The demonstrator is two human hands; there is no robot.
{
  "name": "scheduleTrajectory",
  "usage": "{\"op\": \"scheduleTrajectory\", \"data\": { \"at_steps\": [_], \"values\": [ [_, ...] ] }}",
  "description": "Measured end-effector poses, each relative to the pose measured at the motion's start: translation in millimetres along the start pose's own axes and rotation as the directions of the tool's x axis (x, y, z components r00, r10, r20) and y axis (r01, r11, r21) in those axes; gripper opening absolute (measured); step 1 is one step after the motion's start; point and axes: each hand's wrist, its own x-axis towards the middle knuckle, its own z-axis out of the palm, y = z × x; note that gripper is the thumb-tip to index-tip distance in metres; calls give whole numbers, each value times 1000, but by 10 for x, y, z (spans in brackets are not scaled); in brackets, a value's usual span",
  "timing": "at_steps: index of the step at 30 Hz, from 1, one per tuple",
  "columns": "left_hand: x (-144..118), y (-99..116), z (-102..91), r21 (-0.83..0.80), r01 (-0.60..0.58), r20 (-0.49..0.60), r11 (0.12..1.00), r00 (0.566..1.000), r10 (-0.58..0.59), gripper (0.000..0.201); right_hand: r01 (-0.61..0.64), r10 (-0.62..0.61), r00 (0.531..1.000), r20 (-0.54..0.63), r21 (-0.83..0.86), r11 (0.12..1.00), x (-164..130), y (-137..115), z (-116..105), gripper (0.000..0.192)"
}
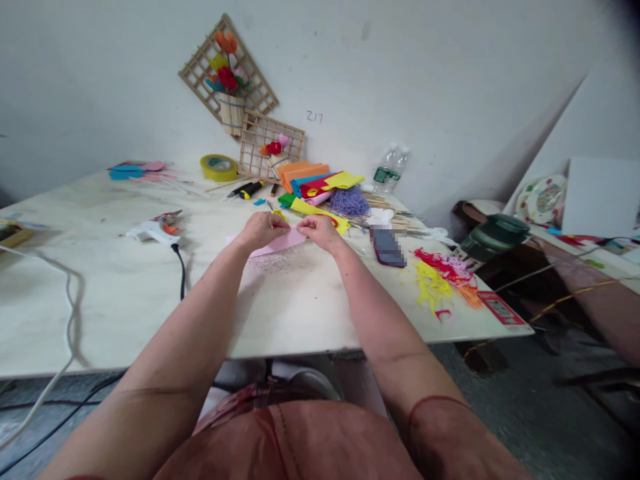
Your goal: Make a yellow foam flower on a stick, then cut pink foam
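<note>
Both my hands work on a strip of pink foam sheet lying on the pale wooden table. My left hand pinches its upper left part. My right hand pinches its right end. The fingers of both hands are closed on the sheet, and the fingertips nearly meet over it. Just beyond my right hand lies a yellow foam strip.
A white glue gun with a black cord lies to the left. Rolled coloured foam sheets, purple yarn, wooden sticks, a tape roll and flower lattices stand behind. A phone and colourful scraps lie right.
</note>
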Motion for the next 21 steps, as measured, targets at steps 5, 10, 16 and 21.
{"op": "scheduleTrajectory", "data": {
  "at_steps": [5,10,16,21],
  "values": [
    [-10,21,-2,-82,-23,-3,996,1000,23,14,-38,37,999,16,46,998,-18,9,-3,19],
    [-19,38,5,-115,-17,28,993,999,20,12,-17,15,1000,28,58,998,-12,46,1,22],
    [-19,57,-1,-80,-36,40,996,998,39,12,27,-27,1000,3,33,999,-4,40,10,17],
    [-20,67,-17,-44,-66,59,997,996,68,12,24,-24,999,-21,-2,1000,-22,-3,25,14]
  ]
}}
